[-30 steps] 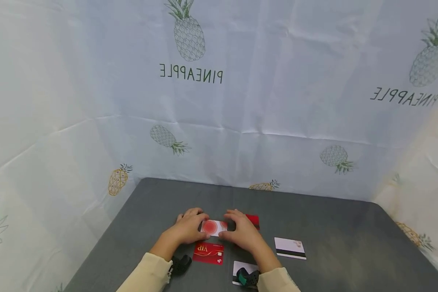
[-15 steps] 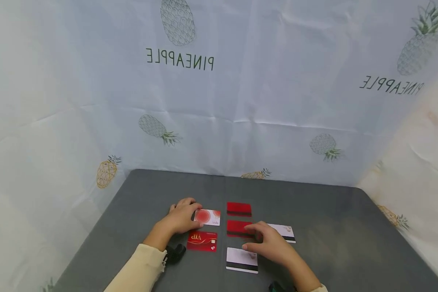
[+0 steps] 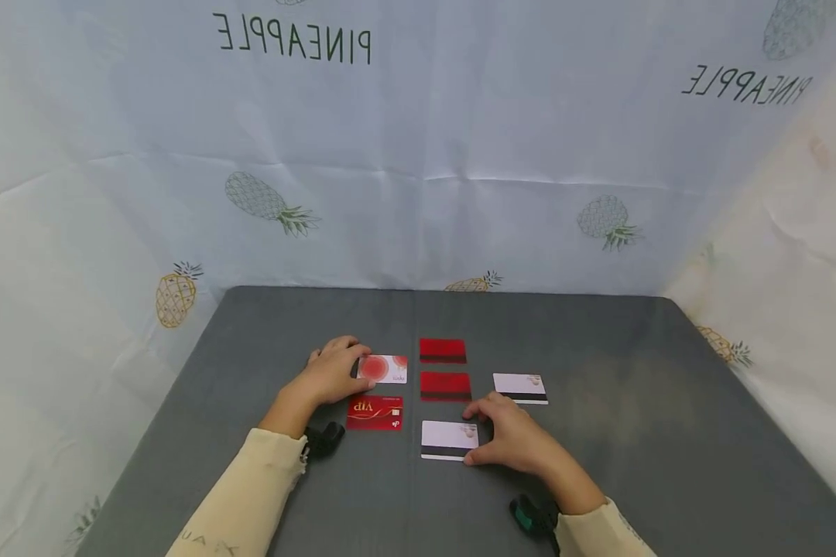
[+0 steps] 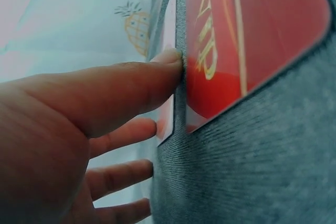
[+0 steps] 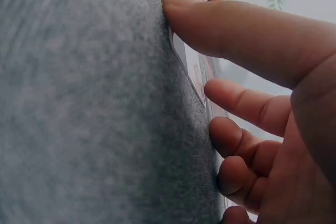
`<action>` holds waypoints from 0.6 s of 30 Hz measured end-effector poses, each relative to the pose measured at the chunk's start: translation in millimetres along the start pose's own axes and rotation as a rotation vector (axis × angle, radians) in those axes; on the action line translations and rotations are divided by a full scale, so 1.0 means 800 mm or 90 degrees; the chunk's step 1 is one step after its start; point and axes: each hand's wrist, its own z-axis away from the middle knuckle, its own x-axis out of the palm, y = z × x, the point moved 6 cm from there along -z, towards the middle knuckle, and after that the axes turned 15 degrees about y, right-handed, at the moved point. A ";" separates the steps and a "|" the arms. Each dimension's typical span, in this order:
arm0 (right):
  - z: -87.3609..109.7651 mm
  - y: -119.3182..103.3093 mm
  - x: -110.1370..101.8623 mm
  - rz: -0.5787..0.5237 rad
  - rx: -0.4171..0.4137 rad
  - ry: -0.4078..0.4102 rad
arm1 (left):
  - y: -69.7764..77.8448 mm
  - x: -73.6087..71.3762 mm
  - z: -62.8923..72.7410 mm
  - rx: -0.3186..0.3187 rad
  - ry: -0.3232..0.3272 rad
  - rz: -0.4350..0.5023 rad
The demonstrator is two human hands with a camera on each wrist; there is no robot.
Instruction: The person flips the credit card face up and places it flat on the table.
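My left hand lies around the left end of a white card with red circles, thumb at its near edge and index finger at its far edge. The left wrist view shows that thumb close to a red VIP card. On the right, my right hand spans the right end of a white card with a black stripe. Its thumb is at the near edge, while the index fingertip appears slightly beyond the far edge. Both cards lie flat on the table.
Two red striped cards, an upper one and a lower one, lie in the middle column. Another white striped card lies to the right. The grey table ends at a pineapple-print curtain.
My right hand has left the card with red circles and come back to the white striped card's right end. The left hand stays by its card. The head view has tilted down.
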 end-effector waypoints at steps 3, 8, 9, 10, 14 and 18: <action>-0.003 0.000 0.000 0.001 -0.001 0.006 | 0.007 -0.007 -0.001 0.007 0.016 0.001; -0.006 0.003 -0.004 -0.020 -0.004 0.014 | 0.044 -0.024 0.003 0.054 0.045 0.020; -0.007 0.003 -0.004 -0.024 -0.006 0.016 | 0.054 -0.026 0.004 0.067 0.046 0.033; -0.009 0.003 -0.004 -0.029 -0.008 0.017 | 0.063 -0.027 0.006 0.078 0.044 0.047; -0.011 0.004 -0.002 -0.041 -0.001 0.017 | 0.099 -0.020 0.018 0.140 0.014 0.111; -0.008 0.006 -0.002 -0.048 0.020 0.016 | 0.128 0.002 0.037 0.193 -0.030 0.127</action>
